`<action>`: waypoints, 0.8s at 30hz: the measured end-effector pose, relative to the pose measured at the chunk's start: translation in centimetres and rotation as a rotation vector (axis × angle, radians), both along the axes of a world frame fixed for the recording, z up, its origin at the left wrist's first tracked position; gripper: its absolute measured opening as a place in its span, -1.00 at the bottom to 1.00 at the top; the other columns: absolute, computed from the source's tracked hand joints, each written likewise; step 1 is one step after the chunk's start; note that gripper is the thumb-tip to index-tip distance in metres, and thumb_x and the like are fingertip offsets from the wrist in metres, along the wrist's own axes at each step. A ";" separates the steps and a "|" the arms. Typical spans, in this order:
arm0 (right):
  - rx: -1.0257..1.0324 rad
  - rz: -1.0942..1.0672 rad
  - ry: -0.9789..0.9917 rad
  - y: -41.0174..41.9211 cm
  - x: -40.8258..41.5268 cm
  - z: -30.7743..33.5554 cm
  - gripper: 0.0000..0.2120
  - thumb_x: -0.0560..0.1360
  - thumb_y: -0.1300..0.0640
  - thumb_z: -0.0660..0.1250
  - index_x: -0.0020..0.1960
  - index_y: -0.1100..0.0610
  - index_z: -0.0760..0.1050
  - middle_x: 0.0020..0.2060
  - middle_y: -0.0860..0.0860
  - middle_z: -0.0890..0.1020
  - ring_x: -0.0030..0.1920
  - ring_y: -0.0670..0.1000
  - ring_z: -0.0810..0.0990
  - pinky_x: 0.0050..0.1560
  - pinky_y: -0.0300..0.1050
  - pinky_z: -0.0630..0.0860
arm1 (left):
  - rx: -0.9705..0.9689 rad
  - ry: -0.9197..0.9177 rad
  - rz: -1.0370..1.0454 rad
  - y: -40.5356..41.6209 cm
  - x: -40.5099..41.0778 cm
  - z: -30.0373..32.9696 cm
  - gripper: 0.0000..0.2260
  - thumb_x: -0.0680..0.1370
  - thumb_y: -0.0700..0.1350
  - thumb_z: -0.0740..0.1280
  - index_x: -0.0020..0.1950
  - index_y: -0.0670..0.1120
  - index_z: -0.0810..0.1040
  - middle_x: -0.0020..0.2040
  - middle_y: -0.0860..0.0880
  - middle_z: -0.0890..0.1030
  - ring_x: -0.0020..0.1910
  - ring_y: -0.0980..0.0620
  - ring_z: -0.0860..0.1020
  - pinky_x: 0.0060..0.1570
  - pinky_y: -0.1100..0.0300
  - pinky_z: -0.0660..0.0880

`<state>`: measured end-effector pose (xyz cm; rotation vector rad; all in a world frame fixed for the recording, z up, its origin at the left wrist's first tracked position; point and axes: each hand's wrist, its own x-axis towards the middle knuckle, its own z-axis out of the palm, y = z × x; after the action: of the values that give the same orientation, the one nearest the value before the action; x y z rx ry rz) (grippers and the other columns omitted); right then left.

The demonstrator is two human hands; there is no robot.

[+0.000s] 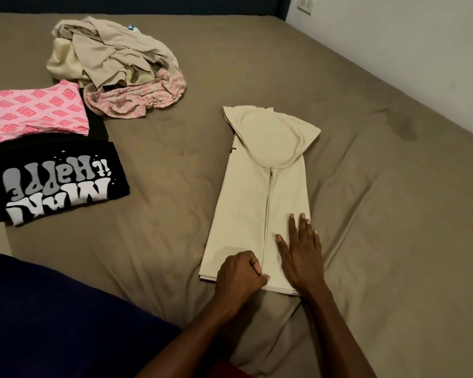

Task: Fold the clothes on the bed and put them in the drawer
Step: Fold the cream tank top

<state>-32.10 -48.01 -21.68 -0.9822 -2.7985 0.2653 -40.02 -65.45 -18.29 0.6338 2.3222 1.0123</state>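
A cream T-shirt (260, 192) lies on the bed (366, 186), folded lengthwise into a narrow strip with its collar at the far end. My left hand (239, 275) grips the near hem of the cream T-shirt with curled fingers. My right hand (301, 249) presses flat on the shirt's near right part, fingers straight. At the left lie a folded black T-shirt with white lettering (60, 184) and a folded pink patterned garment (33, 111) partly on top of black cloth. A crumpled heap of beige clothes (112, 53) and a pink floral piece (137, 98) sits at the far left.
The brown sheet (175, 227) is wrinkled around the cream shirt. A white wall (421, 50) runs along the bed's right side, with a socket (307, 4) at the top. Dark blue fabric (52, 323) fills the near left corner. No drawer is in view.
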 end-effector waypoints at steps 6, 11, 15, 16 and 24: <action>-0.022 0.004 0.008 1.7 -1.0 0.8 -0.30 0.68 -0.35 -0.15 0.70 -0.04 -0.17 0.68 0.07 -0.13 0.67 0.04 -0.17 0.65 0.07 -0.11 | 0.103 0.178 -0.013 1.7 -0.8 0.5 -0.71 0.48 0.16 0.50 0.02 0.07 0.48 -0.21 0.10 0.59 -0.18 0.08 0.57 -0.23 0.26 0.42; 0.010 0.026 -0.054 3.9 -2.2 2.8 -0.27 0.64 -0.39 -0.19 0.50 0.04 0.39 0.49 0.15 0.44 0.50 0.16 0.39 0.44 0.15 0.28 | 0.199 0.293 -0.006 3.6 -2.7 1.1 -0.87 0.54 0.06 0.42 0.04 0.10 0.55 -0.33 0.14 0.55 -0.22 0.08 0.60 -0.18 0.14 0.49; -0.193 -0.148 0.353 8.3 -5.8 5.8 -0.50 0.64 -0.24 0.14 0.06 0.14 0.64 -0.13 0.05 0.70 -0.07 0.12 0.66 -0.04 -0.04 0.46 | 0.287 0.262 0.169 5.5 -8.1 1.1 -0.88 0.50 -0.06 0.50 -0.03 0.07 0.60 -0.44 0.10 0.54 -0.38 0.14 0.55 -0.24 0.12 0.52; -0.318 -0.227 0.451 10.2 -7.3 6.0 -0.62 0.64 -0.14 0.26 0.06 0.15 0.66 -0.16 0.03 0.70 -0.08 0.11 0.67 -0.07 -0.08 0.46 | 0.311 0.255 0.207 6.4 -9.9 1.1 -0.87 0.50 -0.09 0.52 -0.04 0.04 0.61 -0.44 0.10 0.54 -0.40 0.15 0.55 -0.24 0.14 0.52; -0.856 -0.520 0.918 26.2 -20.0 2.8 -0.66 0.52 0.09 0.46 0.23 0.22 0.54 -0.10 0.16 0.73 -0.21 0.06 0.74 0.00 0.21 0.70 | 0.464 -0.113 0.497 14.3 -25.1 0.0 -0.65 0.45 -0.15 0.58 0.18 -0.15 0.60 -0.16 -0.08 0.71 -0.18 -0.10 0.71 -0.25 0.07 0.64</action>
<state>-52.07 -21.81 -18.85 -1.2308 -1.5005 1.4483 -65.16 -51.11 -18.29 0.1449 2.1992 1.7931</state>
